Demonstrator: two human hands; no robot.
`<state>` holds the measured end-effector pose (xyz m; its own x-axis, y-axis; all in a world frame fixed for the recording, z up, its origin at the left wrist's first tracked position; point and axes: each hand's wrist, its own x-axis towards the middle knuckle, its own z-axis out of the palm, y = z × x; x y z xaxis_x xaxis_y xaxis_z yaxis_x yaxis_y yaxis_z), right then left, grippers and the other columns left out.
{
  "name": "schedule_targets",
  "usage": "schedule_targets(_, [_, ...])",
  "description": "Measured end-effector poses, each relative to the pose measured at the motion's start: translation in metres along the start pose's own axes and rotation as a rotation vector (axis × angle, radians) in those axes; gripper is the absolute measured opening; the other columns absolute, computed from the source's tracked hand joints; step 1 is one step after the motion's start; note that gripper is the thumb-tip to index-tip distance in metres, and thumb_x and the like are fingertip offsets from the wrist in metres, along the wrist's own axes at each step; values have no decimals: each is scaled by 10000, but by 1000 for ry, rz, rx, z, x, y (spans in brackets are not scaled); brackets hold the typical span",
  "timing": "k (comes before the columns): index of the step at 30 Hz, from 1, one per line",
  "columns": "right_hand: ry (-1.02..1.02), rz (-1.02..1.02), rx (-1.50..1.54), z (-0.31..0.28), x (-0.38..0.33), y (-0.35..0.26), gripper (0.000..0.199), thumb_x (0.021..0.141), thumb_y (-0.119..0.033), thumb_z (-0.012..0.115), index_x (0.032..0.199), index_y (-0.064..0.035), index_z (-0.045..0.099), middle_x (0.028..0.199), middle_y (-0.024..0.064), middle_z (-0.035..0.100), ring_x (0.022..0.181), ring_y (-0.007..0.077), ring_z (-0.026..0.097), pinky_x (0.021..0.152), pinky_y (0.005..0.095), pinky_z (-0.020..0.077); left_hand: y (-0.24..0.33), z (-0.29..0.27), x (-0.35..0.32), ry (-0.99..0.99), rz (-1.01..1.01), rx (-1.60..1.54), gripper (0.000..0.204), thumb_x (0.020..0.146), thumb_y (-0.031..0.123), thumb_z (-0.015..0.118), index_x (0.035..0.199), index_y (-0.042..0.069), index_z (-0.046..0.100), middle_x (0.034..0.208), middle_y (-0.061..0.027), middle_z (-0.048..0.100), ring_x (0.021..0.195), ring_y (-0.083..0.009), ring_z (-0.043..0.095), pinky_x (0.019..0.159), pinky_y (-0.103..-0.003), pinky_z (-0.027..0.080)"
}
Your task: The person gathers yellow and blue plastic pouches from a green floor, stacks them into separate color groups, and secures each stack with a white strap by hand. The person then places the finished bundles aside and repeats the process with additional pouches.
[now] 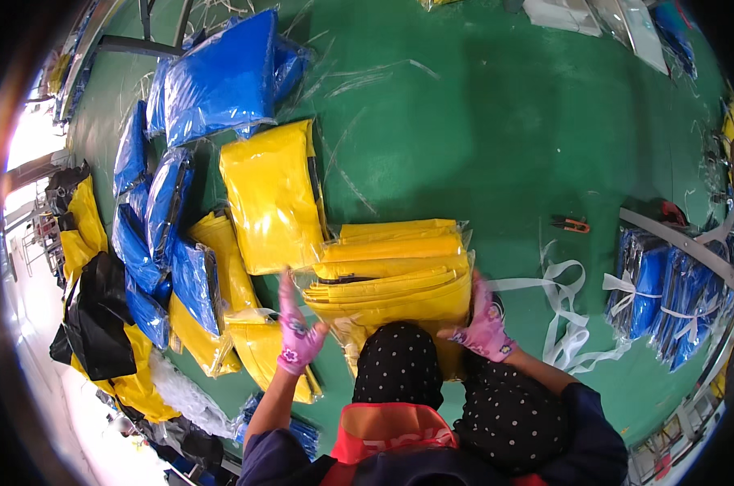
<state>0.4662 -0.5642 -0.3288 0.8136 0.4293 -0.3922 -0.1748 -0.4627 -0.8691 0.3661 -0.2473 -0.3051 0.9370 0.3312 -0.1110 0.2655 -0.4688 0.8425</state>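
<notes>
In the head view, a green floor (504,146) is seen from above, with packets in clear film laid out on it. Toward the floor's near edge, a stack of yellow packets (391,296) is set close against the dotted black clothing (399,364) of the person. It is flanked by two pink-gloved hands. The left hand (296,334) is held open, thumb spread, just beside the stack's left end. The right hand (490,330) is also unclenched, laid along the right end with the thumb turned inward; whether it is pressed there cannot be told.

The stacking appears largely done: several folded layers are lined up, though some edges are left uneven. No tie is seen across the top. A loose white strip (519,283) is trailed from the right end toward the floor's right edge; whether it is passed beneath the stack cannot be told. Near that edge, blue bundles (646,279) are already tied with similar strips, so tying seems left undone only on the yellow stack. Left ungathered are a separate yellow packet (270,194), just beyond the stack, and plump blue packets (221,81) toward the floor's far left corner.
</notes>
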Motion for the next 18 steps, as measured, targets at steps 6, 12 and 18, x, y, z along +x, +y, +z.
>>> schedule_targets(6, [47,-563,-660,-2,90,-51,588,766,-515,600,1152,-72,571,1177,161,480,1154,393,416,941,515,358,45,61,88,-173,94,786,414,748,327,590,1076,75,601,1102,-109,594,1115,-287,495,1004,-487,298])
schedule_targets(12, [184,-599,-514,20,118,-8,417,752,-435,619,992,-95,650,988,89,568,903,298,546,784,435,442,3,78,113,-138,152,574,312,748,302,547,961,82,606,911,-95,606,894,-304,550,844,-445,378])
schedule_targets(18, [95,-580,-503,19,131,1,428,737,-477,626,965,-115,630,943,67,561,856,263,543,766,415,418,-5,84,117,-149,131,555,340,770,363,517,954,93,612,901,-83,610,861,-298,554,790,-439,379])
